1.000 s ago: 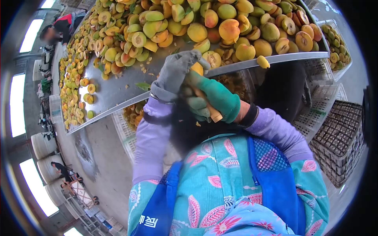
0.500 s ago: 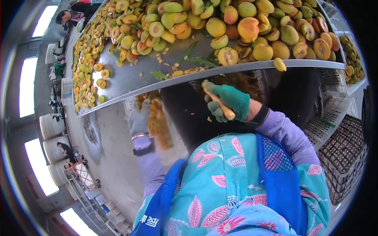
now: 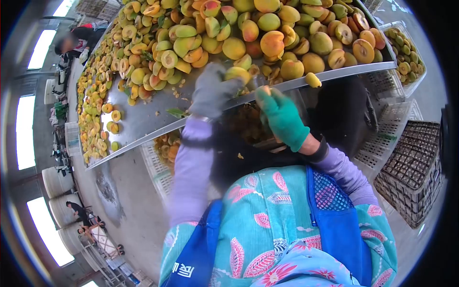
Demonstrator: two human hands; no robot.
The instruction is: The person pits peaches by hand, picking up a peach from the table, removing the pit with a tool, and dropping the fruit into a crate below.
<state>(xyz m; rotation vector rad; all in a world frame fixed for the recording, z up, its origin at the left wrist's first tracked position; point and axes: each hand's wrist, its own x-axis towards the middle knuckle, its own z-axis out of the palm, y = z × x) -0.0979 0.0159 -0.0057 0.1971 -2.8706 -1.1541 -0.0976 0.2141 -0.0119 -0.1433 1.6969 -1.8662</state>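
Note:
My left hand (image 3: 210,93), in a grey glove, is smeared by motion over the edge of the metal table (image 3: 143,112). Its fingers are beside or on a yellow-green apricot-like fruit (image 3: 237,74); whether they grip it cannot be made out. My right hand (image 3: 283,117), in a green glove, is closed just in front of the table's rim. Out of its top pokes the pale end of a wooden-handled tool (image 3: 266,90); the rest is mostly hidden by the fingers. Whole and halved fruits (image 3: 229,28) are heaped on the table behind both hands.
Below the rim, a white crate (image 3: 158,165) holds fruit pieces. To my right are a white perforated crate (image 3: 385,138), a dark crate (image 3: 409,170) and a crate of fruit (image 3: 406,57). A small yellow piece (image 3: 313,80) sits on the rim. Another person (image 3: 79,40) is at the far left.
My left hand has risen from below the table's edge, near the crate, to the fruit on the table. My right hand has turned more upright, still holding the wooden-handled tool. The view has shifted slightly.

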